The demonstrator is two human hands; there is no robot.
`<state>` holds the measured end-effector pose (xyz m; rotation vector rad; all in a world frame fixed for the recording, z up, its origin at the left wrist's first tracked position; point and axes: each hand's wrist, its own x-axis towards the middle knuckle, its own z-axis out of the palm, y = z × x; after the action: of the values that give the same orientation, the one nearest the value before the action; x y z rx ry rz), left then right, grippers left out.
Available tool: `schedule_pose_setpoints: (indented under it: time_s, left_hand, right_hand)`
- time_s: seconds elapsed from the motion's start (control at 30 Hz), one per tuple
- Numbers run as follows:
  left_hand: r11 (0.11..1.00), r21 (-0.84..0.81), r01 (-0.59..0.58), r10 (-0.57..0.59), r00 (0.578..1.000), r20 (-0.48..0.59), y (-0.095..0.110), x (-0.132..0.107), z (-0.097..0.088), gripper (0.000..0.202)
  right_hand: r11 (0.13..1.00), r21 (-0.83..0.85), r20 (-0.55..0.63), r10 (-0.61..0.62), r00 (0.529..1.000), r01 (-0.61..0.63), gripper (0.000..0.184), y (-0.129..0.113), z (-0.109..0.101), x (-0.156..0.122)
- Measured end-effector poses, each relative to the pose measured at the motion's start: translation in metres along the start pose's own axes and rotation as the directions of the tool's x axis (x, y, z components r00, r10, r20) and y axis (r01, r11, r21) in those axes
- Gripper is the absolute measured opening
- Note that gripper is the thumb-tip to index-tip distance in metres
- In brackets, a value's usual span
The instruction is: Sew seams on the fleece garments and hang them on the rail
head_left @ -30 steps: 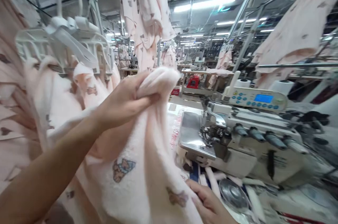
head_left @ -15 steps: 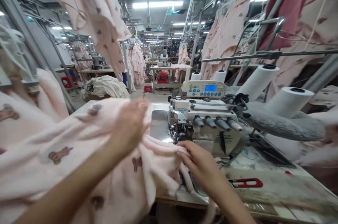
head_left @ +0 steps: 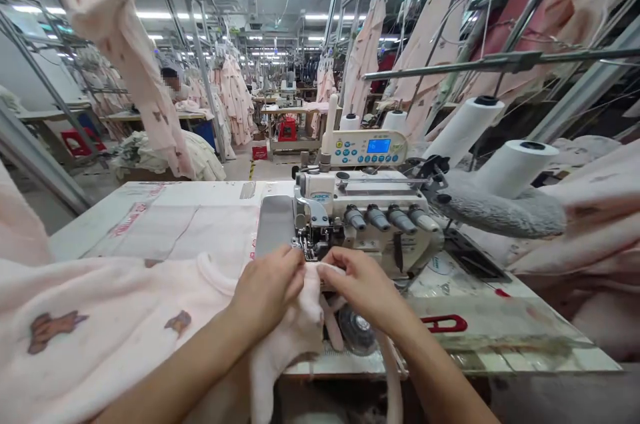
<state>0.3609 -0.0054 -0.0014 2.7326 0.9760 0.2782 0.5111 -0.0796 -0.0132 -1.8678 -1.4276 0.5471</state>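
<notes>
A pale pink fleece garment (head_left: 135, 291) with brown animal prints spreads across the front left of the table and hangs over its front edge. Just in front of the presser foot of a white overlock sewing machine (head_left: 320, 191), my left hand (head_left: 267, 287) is closed on the garment's edge. Close beside it, my right hand (head_left: 363, 287) pinches the same edge between thumb and fingers. A narrow pink fabric strip (head_left: 393, 377) hangs below my right wrist. My fingers partly hide the edge where it meets the machine.
Red-handled thread snips (head_left: 445, 323) lie on the table to the right. White thread cones (head_left: 460, 134) stand behind the machine, under a metal thread stand (head_left: 450, 69). Pink garments (head_left: 135, 64) hang overhead at left and right. A person (head_left: 175, 84) sits in the left background.
My left hand has come right and down to the garment edge by the presser foot, close to my right hand. The garment has shifted down, baring the table's left part. The view has turned slightly.
</notes>
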Motion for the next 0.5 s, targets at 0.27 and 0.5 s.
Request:
schedule_pose_setpoints:
  time_s: [0.27, 0.5]
  left_hand:
    - [0.996, 0.037, 0.076, -0.074, 0.996, -0.047, 0.001, 0.019, 0.009, 0.012]
    - [0.991, -0.132, 0.024, -0.044, 0.987, -0.152, -0.004, 0.021, 0.011, 0.011]
  right_hand:
    - [0.99, -0.138, -0.225, -0.067, 0.972, 0.037, 0.021, 0.007, 0.011, 0.003]
    - [0.989, -0.11, -0.312, -0.125, 0.942, 0.095, 0.018, 0.015, 0.023, -0.001]
